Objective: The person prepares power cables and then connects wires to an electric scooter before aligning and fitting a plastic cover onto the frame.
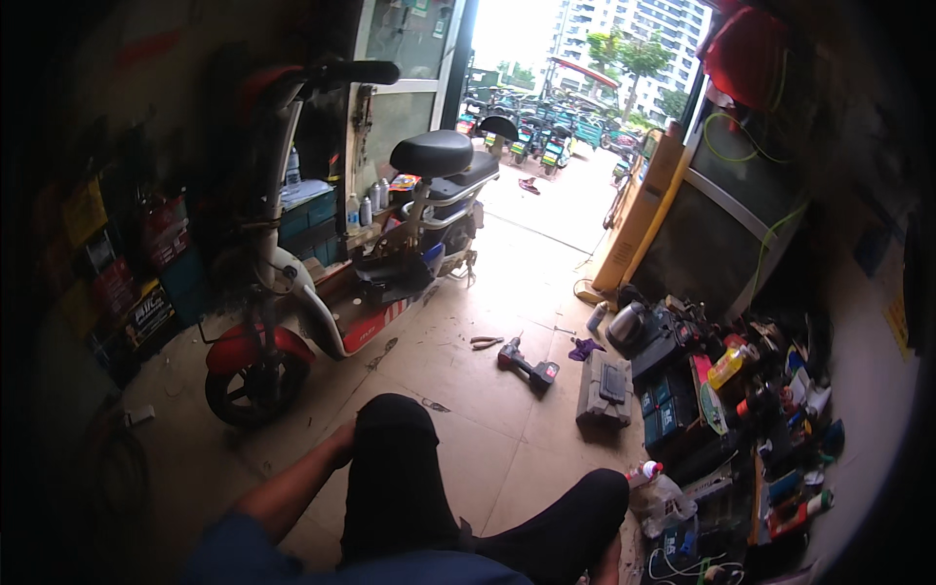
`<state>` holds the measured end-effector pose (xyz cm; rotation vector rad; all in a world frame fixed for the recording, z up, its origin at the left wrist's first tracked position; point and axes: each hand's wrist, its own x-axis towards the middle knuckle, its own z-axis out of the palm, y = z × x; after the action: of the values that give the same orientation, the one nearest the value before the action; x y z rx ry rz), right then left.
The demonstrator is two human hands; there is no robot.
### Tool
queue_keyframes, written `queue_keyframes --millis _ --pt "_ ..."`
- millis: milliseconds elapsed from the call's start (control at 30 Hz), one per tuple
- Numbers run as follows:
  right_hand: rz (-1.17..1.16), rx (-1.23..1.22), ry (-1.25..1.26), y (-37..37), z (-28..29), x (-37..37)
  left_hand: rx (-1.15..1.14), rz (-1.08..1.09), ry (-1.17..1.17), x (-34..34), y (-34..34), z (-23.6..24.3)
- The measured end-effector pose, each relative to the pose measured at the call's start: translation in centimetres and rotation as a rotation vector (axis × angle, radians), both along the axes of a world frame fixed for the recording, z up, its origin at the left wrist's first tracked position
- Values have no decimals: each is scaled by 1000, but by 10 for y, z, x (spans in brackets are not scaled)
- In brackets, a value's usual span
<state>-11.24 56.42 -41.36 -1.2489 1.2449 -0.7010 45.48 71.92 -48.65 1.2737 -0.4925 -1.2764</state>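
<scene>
My left hand (342,442) rests at the outer side of my left knee, its fingers hidden behind the dark trouser leg. Only a strip of bare skin shows beside my right leg at the lower edge; no right hand can be made out. On the tiled floor ahead lie a cordless drill (527,366), pliers (485,342) and a thin metal tool (565,331). A grey case (604,390) stands to their right, with a purple cloth (586,349) behind it. Nothing is seen in either hand.
An electric scooter (327,312) with a red front fender stands at left. Batteries (669,414), a kettle (627,323), bottles and a plastic bag (663,502) crowd the right side. Boxes (161,229) line the left wall. Beyond the open doorway several scooters are parked.
</scene>
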Motion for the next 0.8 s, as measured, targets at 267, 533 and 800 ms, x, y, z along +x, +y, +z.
queue_keyframes --millis 267,533,800 --pt "187 -45 121 -60 -18 60 55 -132 33 85 32 -85" --pt "362 -157 222 -149 -55 95 211 -176 -536 103 -97 95" --pt "586 -452 139 -224 -68 130 17 -276 -897 125 -169 180"
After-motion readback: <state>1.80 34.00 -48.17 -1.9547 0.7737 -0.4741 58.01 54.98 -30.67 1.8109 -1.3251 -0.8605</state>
